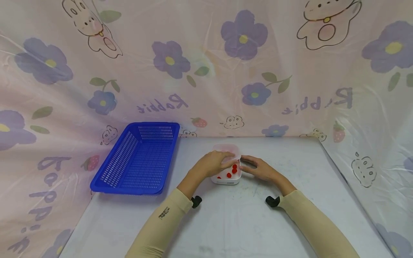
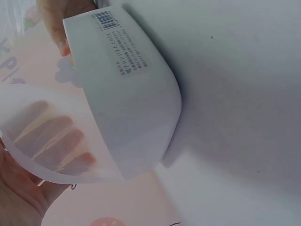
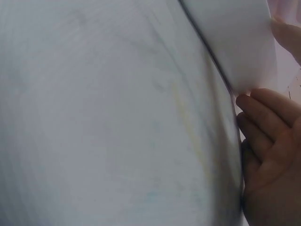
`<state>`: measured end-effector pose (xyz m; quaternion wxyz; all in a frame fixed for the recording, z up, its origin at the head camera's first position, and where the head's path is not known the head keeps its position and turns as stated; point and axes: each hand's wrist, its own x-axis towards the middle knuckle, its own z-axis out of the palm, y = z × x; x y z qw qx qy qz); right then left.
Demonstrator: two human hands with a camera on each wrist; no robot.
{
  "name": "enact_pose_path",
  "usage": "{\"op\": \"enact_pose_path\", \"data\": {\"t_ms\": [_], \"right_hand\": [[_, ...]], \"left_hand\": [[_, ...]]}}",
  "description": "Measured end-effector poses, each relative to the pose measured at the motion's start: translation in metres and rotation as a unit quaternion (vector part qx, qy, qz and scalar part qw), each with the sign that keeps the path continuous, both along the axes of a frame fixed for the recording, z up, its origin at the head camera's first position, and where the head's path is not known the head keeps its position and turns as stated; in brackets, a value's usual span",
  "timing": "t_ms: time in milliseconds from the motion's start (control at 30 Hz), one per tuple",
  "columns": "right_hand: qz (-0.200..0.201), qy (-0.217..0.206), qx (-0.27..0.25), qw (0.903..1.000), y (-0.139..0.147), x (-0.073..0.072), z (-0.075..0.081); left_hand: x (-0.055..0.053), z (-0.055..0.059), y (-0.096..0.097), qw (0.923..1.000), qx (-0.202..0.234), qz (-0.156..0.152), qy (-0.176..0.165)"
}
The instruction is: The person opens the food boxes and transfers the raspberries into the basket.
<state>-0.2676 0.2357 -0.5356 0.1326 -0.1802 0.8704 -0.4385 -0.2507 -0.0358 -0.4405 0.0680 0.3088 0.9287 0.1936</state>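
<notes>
A white plastic container (image 1: 226, 181) sits on the table, a printed barcode label on its near wall. Several small red round pieces (image 1: 234, 171) lie inside; their kind is too small to tell. My left hand (image 1: 211, 163) holds a translucent lid (image 1: 227, 147), tilted up at the container's far side. Through the lid (image 2: 28, 136) the left fingers show behind it in the left wrist view. My right hand (image 1: 262, 169) steadies the container from the right, thumb at the rim and fingertips against its wall (image 3: 240, 42).
A blue perforated plastic basket (image 1: 142, 161) stands at the left of the white-covered table (image 1: 245, 222). A pink printed curtain (image 1: 206, 89) with flowers and rabbits hangs behind the table and along its sides. Dark wrist-camera mounts show at both cuffs.
</notes>
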Motion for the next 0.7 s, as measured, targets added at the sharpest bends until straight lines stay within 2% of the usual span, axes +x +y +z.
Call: {"op": "enact_pose_path", "data": {"t_ms": [267, 467, 700], "right_hand": [[0.006, 0.001, 0.000, 1.0000, -0.001, 0.000, 0.002], [0.006, 0.005, 0.004, 1.0000, -0.001, -0.001, 0.005], [-0.003, -0.007, 0.000, 1.0000, -0.002, 0.000, 0.007]], "left_hand": [[-0.004, 0.004, -0.002, 0.9992, 0.005, -0.024, -0.032], [-0.004, 0.010, -0.002, 0.9982, -0.005, -0.046, -0.037], [-0.006, 0.013, -0.004, 0.9962, 0.011, -0.064, -0.058]]}}
